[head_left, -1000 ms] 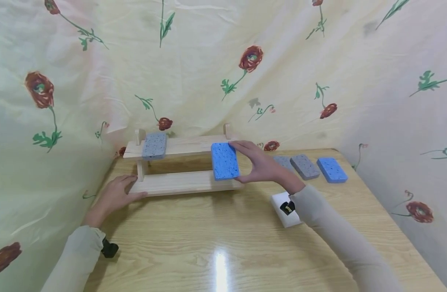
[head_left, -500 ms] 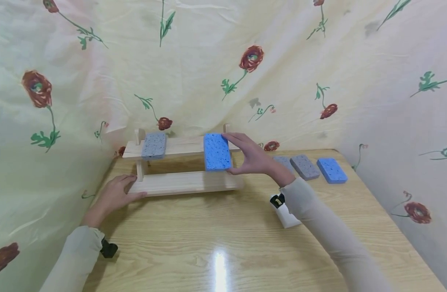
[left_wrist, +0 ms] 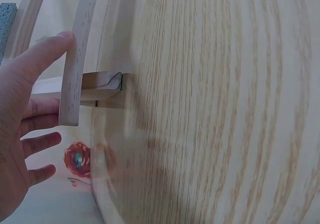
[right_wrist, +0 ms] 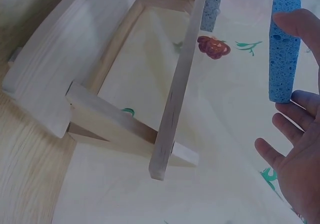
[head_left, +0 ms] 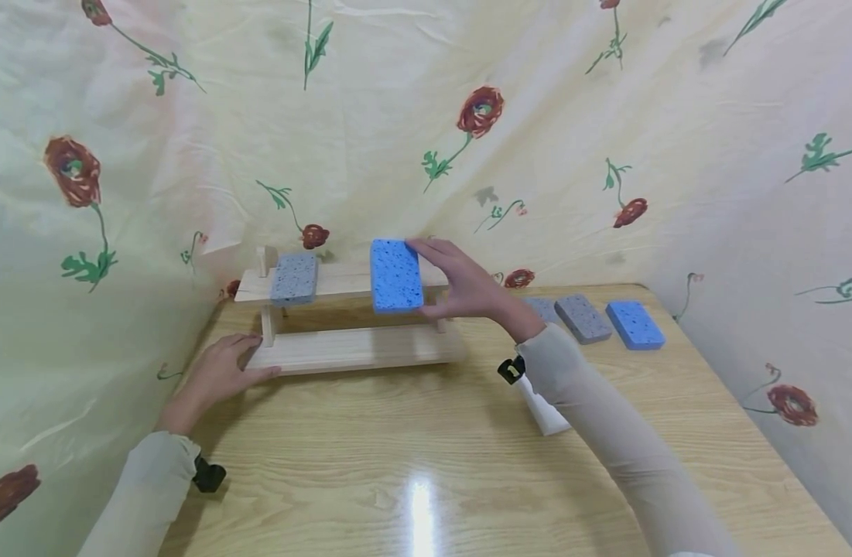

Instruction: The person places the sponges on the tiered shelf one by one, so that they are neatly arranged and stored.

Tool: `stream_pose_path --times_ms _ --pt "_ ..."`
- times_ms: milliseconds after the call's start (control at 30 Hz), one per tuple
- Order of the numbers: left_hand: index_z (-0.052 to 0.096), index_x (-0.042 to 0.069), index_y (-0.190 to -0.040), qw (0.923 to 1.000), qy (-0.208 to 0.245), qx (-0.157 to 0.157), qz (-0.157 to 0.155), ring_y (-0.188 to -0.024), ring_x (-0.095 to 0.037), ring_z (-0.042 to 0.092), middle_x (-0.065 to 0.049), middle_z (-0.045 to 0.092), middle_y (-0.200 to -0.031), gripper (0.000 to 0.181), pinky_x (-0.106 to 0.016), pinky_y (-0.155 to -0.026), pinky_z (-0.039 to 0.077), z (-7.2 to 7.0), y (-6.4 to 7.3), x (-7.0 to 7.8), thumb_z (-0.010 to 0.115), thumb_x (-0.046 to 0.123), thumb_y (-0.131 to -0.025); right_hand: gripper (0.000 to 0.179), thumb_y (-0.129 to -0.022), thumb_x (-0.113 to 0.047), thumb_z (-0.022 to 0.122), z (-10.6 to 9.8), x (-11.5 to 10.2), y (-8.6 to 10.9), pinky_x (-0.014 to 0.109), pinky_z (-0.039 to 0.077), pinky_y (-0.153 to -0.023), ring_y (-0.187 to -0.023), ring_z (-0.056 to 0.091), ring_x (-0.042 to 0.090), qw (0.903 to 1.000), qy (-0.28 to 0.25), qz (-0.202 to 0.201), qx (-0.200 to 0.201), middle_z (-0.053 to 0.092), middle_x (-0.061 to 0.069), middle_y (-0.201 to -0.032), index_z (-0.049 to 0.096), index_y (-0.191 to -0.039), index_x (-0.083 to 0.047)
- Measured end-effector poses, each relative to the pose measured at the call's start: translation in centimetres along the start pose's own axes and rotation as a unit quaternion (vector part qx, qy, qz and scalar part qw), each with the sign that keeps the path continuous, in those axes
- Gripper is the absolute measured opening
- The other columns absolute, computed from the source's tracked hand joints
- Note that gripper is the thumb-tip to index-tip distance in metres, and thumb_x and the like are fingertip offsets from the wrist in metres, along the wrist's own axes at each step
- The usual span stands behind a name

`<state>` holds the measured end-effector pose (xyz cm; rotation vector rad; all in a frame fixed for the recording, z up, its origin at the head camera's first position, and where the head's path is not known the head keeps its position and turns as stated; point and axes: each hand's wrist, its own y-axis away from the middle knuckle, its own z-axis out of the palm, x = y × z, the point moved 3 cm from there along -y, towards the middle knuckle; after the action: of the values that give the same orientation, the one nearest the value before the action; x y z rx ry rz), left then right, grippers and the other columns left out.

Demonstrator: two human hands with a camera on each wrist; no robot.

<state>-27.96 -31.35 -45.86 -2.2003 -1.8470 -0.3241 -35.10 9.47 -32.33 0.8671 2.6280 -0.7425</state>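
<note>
Sponge block in bright blue (head_left: 396,276): rectangular, porous; beside head-view centre, toward 9 o'clock; raised, broad face to the camera; right wrist view shows it apart from the upper board (head_left: 343,279).
Right hand (head_left: 467,284): pinches that sponge by its 3 o'clock end, between thumb and forefinger; right wrist view shows the other fingers free and spread.
Left hand (head_left: 220,374): at 8 o'clock; pinches the 9 o'clock end of the lower board (head_left: 356,348) between thumb and finger; remaining fingers spread apart in left wrist view.
Shelf unit in pale wood (head_left: 266,325): two-tier; stands between 8 and 9 o'clock of head-view centre.
Shelf load: grey speckled rectangular sponge (head_left: 295,278), lying on the upper board near its 9 o'clock end.
Table row, 3 to 4 o'clock: partly hidden grey-blue sponge (head_left: 540,309), dark grey rectangular sponge (head_left: 582,319), second blue rectangular sponge (head_left: 635,325), outermost.
White block (head_left: 549,418): between 4 and 5 o'clock; partly covered by the pale right sleeve (head_left: 600,418).
Table (head_left: 342,464): light wood grain; glare strip at 6 o'clock.
Backdrop (head_left: 370,155): cream cloth, red flowers; spans 9 through 12 to 3 o'clock.
</note>
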Motion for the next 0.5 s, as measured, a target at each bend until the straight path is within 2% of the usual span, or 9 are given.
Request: stream_pose_path --times_ms 500 --pt "0.055 -0.007 -0.14 1.0 0.001 0.008 0.005 -0.135 -0.053 0.046 -0.035 0.051 -0.144 0.091 -0.064 -0.115 0.037 0.0 0.1 -0.1 0.071 0.064 -0.086 0.105 -0.074 -0.032 0.089 0.4 0.1 -2.4 0.048 0.038 -0.121 -0.148 0.039 0.028 0.9999 0.009 0.004 -0.012 0.04 0.012 -0.161 0.034 -0.159 -0.009"
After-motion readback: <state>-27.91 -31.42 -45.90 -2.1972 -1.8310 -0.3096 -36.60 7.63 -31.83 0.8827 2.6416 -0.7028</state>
